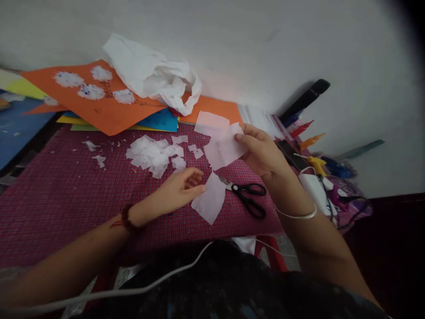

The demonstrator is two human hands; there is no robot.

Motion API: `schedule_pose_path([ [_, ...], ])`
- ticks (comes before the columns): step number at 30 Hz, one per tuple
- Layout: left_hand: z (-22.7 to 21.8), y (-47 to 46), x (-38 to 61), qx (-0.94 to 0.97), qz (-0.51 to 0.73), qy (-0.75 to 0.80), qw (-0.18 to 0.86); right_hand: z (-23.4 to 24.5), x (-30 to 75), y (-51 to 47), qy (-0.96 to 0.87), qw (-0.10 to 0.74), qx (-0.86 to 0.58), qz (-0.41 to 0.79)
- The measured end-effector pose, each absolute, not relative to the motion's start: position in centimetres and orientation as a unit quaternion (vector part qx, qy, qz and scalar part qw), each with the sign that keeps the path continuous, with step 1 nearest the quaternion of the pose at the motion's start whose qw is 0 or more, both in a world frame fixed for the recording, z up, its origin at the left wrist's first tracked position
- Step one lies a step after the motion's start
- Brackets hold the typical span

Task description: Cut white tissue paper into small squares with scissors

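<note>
Pinched between the thumb and fingers of my right hand (260, 148) is a thin white tissue paper piece (222, 148), raised above the table. My left hand (186, 186) has loosely curled fingers, with the thumb apart from them and nothing visible in its grasp. Its thumb tip is at the edge of another tissue sheet (210, 199) lying flat; whether they touch I cannot tell. Black-handled scissors (245, 192) lie below my right hand, blade tips by that sheet. A pile of small cut tissue squares (152, 155) sits beyond my left hand.
An orange card (109, 119) with white puffy flowers rests on coloured sheets at the back. Crumpled white tissue (149, 73) leans against the wall. Glue or paint tubes (312, 141) and a white power adapter (314, 192) crowd the right edge of the checked red tablecloth (66, 195).
</note>
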State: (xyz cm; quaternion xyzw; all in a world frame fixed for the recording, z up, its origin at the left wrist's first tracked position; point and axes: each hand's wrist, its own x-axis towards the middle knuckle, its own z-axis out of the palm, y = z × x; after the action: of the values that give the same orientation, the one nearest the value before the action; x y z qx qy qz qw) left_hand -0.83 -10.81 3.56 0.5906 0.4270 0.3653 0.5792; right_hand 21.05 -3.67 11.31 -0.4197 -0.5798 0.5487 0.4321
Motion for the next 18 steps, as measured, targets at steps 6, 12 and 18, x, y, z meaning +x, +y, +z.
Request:
schedule_pose_path([
  [6,3.4,-9.5,-1.3,0.364,0.532,0.355,0.677,10.8,18.6,-4.4,-0.508,0.435,-0.362,0.649],
  [12,3.4,-9.3,-1.4,0.247,0.49,0.199,0.812,9.7,17.8,-4.1,-0.492,0.447,-0.347,0.662],
  [18,3.5,-9.2,-1.2,0.227,0.541,0.243,0.773,7.4,19.6,-3.7,-0.484,0.435,-0.385,0.655],
])
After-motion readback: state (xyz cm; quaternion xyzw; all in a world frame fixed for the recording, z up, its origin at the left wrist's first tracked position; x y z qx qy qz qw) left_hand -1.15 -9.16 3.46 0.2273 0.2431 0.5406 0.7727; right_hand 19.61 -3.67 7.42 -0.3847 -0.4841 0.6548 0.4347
